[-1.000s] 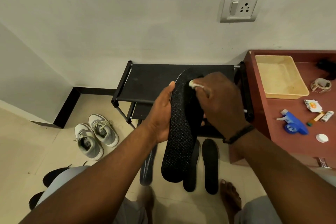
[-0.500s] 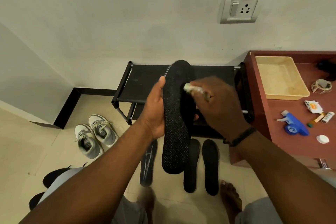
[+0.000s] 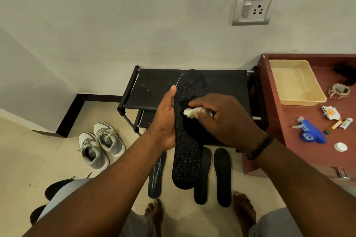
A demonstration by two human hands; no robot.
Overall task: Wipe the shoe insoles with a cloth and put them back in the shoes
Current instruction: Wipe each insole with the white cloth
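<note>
- Head view: the left hand [image 3: 166,121] grips a black speckled insole [image 3: 187,140] by its left edge, thumb lying along that edge, the other fingers hidden behind it; the insole is held upright above the floor, in front of the rack.
- The right hand [image 3: 225,119] pinches a small pale cloth [image 3: 190,112] in curled fingers and presses it on the insole's middle.
- On the beige tiled floor [image 3: 48,159] lie three more insoles: a blue-lined one [image 3: 156,177] at left and two black ones [image 3: 222,175] at right.
- Grey sneakers [image 3: 100,143] stand at left, near a black shoe rack [image 3: 154,90] against the white wall.
- A red-brown table [image 3: 308,152] at right holds a tan tray [image 3: 296,82] and a blue spray head [image 3: 310,132].
- Dark shapes at the lower left are half hidden by a knee.
</note>
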